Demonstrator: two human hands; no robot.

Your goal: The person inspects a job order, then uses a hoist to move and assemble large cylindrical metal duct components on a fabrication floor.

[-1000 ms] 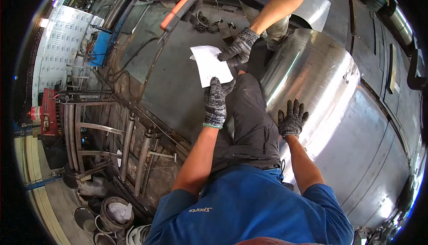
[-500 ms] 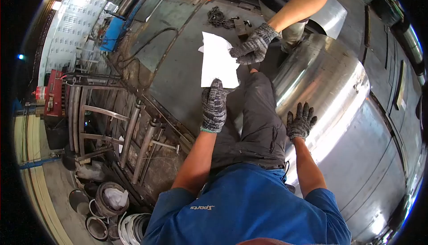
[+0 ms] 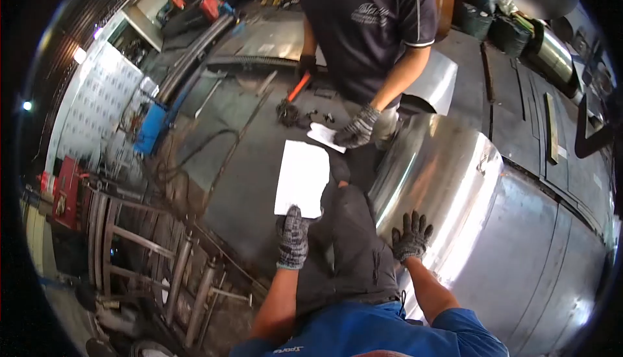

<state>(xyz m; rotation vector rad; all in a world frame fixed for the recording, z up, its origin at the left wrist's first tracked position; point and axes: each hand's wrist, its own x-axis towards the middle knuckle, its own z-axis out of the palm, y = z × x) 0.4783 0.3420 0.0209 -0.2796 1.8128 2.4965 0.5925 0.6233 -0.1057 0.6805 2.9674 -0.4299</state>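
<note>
My left hand [image 3: 293, 239], in a grey knitted glove, pinches the lower edge of a white sheet of paper [image 3: 301, 178] with an uneven right edge. My right hand [image 3: 412, 237], gloved the same way, lies spread flat on a shiny curved metal sheet [image 3: 433, 178]. Across from me, a co-worker's gloved hand [image 3: 358, 128] has hold of a smaller white piece of paper [image 3: 322, 135], just above the one I hold. That person's other hand [image 3: 307, 66] is by an orange-handled tool [image 3: 299, 87].
Flat metal sheets [image 3: 538, 253] spread to the right. A metal frame with bars [image 3: 139, 240] stands at the left, near a red box [image 3: 67, 193]. A blue machine part [image 3: 151, 128] is farther back. Dark plastic bags [image 3: 509, 36] lie at the back right.
The view has tilted up, showing more of the co-worker. The co-worker's hand has come away from my paper with a smaller white piece in it. My right hand stays on the curved metal.
</note>
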